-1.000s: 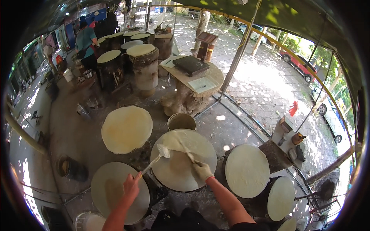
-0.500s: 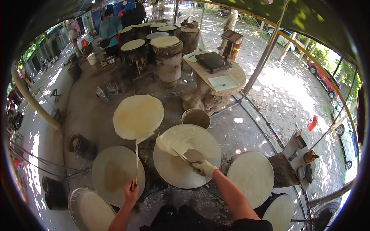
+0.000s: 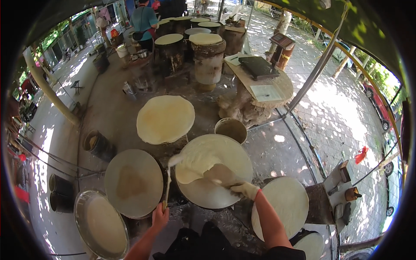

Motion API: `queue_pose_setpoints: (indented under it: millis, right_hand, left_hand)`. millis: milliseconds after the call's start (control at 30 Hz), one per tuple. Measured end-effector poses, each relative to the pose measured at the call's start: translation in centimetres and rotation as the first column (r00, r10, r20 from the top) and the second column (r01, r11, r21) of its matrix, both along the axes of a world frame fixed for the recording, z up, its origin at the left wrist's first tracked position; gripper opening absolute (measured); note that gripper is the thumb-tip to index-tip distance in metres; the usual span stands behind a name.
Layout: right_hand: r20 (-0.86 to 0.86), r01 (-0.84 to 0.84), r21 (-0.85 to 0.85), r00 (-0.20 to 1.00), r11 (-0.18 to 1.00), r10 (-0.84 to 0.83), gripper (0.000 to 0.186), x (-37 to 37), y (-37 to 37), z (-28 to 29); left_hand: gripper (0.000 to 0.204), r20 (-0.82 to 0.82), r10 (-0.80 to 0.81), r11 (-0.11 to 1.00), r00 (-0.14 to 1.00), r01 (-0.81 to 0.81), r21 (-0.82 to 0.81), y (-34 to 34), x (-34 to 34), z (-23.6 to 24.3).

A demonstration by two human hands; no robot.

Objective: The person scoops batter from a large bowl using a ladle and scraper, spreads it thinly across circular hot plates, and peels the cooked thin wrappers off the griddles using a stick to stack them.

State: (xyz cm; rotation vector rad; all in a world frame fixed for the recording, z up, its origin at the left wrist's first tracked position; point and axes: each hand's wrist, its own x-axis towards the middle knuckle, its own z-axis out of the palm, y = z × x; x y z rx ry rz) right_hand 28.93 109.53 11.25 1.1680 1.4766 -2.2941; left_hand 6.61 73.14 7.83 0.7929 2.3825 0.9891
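Observation:
A wide round griddle [image 3: 197,195] lies in front of me, with a spread of wet pale batter [image 3: 197,158] over its far and left part. My right hand [image 3: 246,190], in a light glove, is closed on a flat scraper [image 3: 222,183] low over the griddle; motion blurs its blade. Bare and closed, my left hand [image 3: 160,218] grips a long-handled ladle [image 3: 168,184] coated in batter. Its small blurred head is at the griddle's left rim. Left of that hand is another griddle [image 3: 151,169] with a brown middle.
A basin of batter [image 3: 124,236] stands at lower left. Round flatbreads lie on griddles ahead [image 3: 166,119] and at right [image 3: 281,208]. A bucket [image 3: 231,130] stands behind the middle griddle. Beyond are a wooden table [image 3: 277,84], drum stoves [image 3: 209,65], a metal post [image 3: 314,71] and another person [image 3: 144,21].
My left hand and the ladle have shifted right; the ladle's head has moved to the middle griddle's rim. My right hand has moved slightly right with the scraper. The whole view has shifted.

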Motion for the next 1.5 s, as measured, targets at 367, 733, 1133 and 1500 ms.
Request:
queue_pose_setpoints:
  millis: [367,733,1133,1500]
  right_hand:
    - [0.092,-0.277,0.061,0.958,0.959,0.271,0.030,0.3,1.2,-2.0]
    - [0.048,-0.105,0.125,0.994,0.987,0.099,0.025,4.2,0.1,-4.1]
    - [-0.084,0.332,0.017,0.940,0.943,-0.330,0.021,9.8,-16.7,-5.6]
    - [-0.127,0.726,0.114,0.688,0.678,-0.714,0.042,-12.9,-35.0,-8.0]
  left_hand:
    - [0.036,-0.203,-0.157,0.904,0.967,0.058,-0.423,-6.6,9.6,2.1]
    - [0.033,-0.130,-0.158,0.921,0.979,0.098,-0.378,-6.9,11.5,3.3]
    - [0.034,-0.280,-0.312,0.941,0.908,0.336,0.039,-11.5,3.6,3.1]
    - [0.024,0.491,-0.337,0.885,0.803,0.092,0.457,-16.5,-7.2,10.4]
